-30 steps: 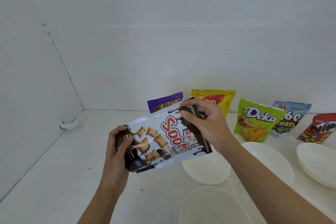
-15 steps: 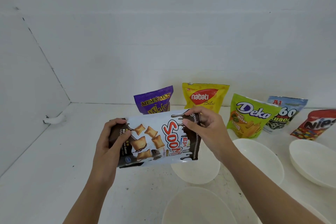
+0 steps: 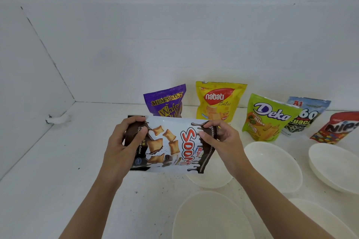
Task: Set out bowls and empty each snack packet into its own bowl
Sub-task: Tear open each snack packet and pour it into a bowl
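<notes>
I hold a white and brown Soomi snack packet (image 3: 171, 144) sideways in the air over the white counter. My left hand (image 3: 124, 147) grips its bottom end. My right hand (image 3: 221, 141) pinches its sealed top end, above a white bowl (image 3: 211, 180) that the packet partly hides. More white bowls lie around: one at the front (image 3: 211, 217), one to the right (image 3: 274, 165), one at the far right (image 3: 334, 167), and one at the lower right (image 3: 318, 217), cut off by the frame.
Against the back wall stand a purple Mum's Bake packet (image 3: 165, 103), a yellow Nabati packet (image 3: 219, 101), a green Deka packet (image 3: 268, 118), a blue packet (image 3: 307, 114) and a red Nips packet (image 3: 338, 128). A white wall closes off the left.
The packet has turned from tilted to level and sunk a little, both hands keeping their hold. The camera has tipped, so the packets at the back show more fully.
</notes>
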Demonstrator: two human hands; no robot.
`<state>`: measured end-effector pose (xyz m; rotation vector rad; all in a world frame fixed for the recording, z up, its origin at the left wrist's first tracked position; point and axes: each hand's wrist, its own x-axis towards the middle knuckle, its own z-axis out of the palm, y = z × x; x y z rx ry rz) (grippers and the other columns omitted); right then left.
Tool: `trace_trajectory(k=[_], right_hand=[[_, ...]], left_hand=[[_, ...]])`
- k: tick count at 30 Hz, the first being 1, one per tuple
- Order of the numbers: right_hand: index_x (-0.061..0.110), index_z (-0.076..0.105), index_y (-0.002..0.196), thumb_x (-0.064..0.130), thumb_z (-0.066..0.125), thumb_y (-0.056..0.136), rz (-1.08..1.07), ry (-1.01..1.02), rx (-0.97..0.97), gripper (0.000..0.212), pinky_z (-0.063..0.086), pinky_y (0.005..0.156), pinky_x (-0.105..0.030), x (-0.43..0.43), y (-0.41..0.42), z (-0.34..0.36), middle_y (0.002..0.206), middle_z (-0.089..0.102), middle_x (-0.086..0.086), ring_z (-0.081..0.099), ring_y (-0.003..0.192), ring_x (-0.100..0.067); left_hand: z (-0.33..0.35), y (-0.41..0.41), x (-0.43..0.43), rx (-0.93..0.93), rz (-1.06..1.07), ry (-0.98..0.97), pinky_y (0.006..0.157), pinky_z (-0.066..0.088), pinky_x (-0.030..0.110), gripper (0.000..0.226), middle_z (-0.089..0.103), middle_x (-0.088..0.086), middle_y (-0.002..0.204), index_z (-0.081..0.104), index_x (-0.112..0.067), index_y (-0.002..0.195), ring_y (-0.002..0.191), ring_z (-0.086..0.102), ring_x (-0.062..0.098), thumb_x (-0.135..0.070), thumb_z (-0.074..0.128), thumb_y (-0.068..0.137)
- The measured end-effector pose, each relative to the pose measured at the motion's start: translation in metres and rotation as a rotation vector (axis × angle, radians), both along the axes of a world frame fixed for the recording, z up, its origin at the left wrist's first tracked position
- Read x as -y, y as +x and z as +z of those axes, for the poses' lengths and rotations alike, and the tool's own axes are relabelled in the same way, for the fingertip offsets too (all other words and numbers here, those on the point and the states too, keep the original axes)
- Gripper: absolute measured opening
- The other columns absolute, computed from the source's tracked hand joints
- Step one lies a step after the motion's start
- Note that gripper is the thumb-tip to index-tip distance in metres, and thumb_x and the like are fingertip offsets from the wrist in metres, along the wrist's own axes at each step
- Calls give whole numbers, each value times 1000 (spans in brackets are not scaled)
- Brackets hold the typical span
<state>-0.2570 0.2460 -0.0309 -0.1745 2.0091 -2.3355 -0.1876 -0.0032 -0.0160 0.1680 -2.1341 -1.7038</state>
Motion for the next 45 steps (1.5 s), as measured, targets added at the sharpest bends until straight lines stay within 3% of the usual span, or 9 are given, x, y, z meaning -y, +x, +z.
trace_trajectory(k=[9, 16, 29, 34, 39, 45], right_hand=[[8, 64, 97, 4, 74, 84, -11, 24, -25, 17, 59, 61, -31, 0, -5, 6, 97, 74, -15, 74, 84, -24], [9, 62, 97, 6, 73, 86, -30, 41, -79, 16, 59, 62, -32, 0, -9, 17, 101, 72, -14, 73, 86, -21], [2, 57, 99, 5, 71, 89, -72, 83, 21, 17, 57, 56, -26, 0, 0, -10, 97, 69, -17, 73, 73, -11], [3, 57, 99, 6, 71, 88, -75, 63, 0, 18, 57, 57, -26, 0, 0, -5, 98, 70, -17, 73, 76, -13], [13, 59, 95, 10, 72, 88, -90, 81, -79, 15, 62, 67, -38, 1, -6, 7, 105, 69, -13, 72, 92, -26], [17, 59, 93, 14, 72, 90, -115, 21, -140, 14, 62, 75, -48, 3, -5, 14, 107, 69, -14, 69, 99, -32]], left_hand=[[8, -6, 0, -7, 11, -28, 84, 52, 21, 23, 63, -14, 124, 63, -35, 118, 121, 58, 14, -27, 60, 97], [23, -10, -1, -44, 7, -28, 93, 55, 33, 27, 62, -14, 127, 64, -35, 119, 125, 56, 17, -36, 60, 92], [16, -10, -12, 48, -1, -109, 90, 59, 43, 27, 60, -5, 127, 63, -38, 117, 120, 59, 23, -42, 62, 90], [24, -9, -12, 29, 4, -114, 87, 59, 37, 26, 61, -6, 129, 63, -38, 116, 122, 58, 24, -42, 61, 91], [40, -8, -11, -21, 10, -94, 89, 59, 43, 22, 64, -9, 127, 64, -37, 117, 122, 59, 23, -34, 62, 95], [57, -3, -16, -72, 23, -94, 84, 60, 34, 19, 65, -15, 121, 65, -41, 112, 114, 63, 16, -33, 63, 95]])
